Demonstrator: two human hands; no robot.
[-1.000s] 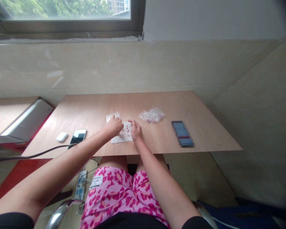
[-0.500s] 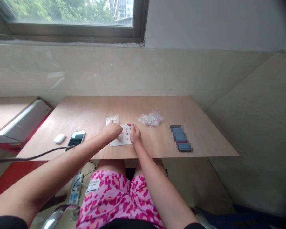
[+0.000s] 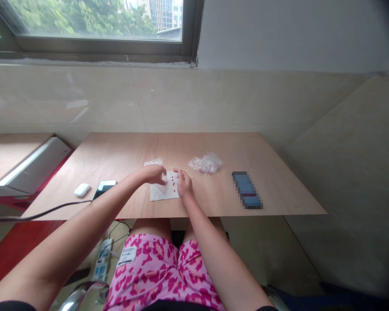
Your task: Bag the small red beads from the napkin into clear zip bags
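A white sheet (image 3: 164,193) lies on the wooden table, with several small red pieces scattered on it. Over its left edge hangs my left hand (image 3: 154,173), fingers apart and curved down towards the pieces, nothing visible between them. My right hand (image 3: 184,183) rests at the sheet's right edge, fingers curled together; what it holds, if anything, is hidden. Behind my left hand lies a clear plastic bag (image 3: 154,161), partly covered by it. Another clear bag (image 3: 206,163) with small pinkish bits in it sits further back, right of the sheet.
A dark phone (image 3: 247,190) lies on the table's right side. On the left are a second phone (image 3: 106,185), partly under my left forearm, and a white earbud case (image 3: 82,190). A dark cable (image 3: 52,211) crosses the table's left front corner.
My left hand has opened its fingers and turned, uncovering some of the sheet's left side and covering more of the bag behind. My right hand has stayed at the sheet's right edge.
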